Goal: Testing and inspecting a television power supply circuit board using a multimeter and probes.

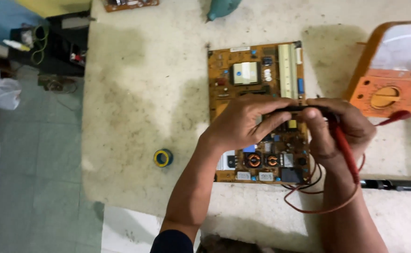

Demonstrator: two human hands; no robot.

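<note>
Brown circuit board [257,110] lies mid-tabletop [144,93], open room to its left | your left hand [243,124] and right hand [339,129] meet over it; fingers pinch a black probe [304,108]; right also clasps a red probe [346,150] | orange multimeter [393,70] at right edge; tape roll [163,158] near front-left

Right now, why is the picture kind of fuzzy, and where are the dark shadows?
Head view: the whole frame is slightly soft, so both hands, left hand and right hand, look blurry; soft shadows fall on the table left of the circuit board; the orange meter has a washed-out, glary face.
</note>
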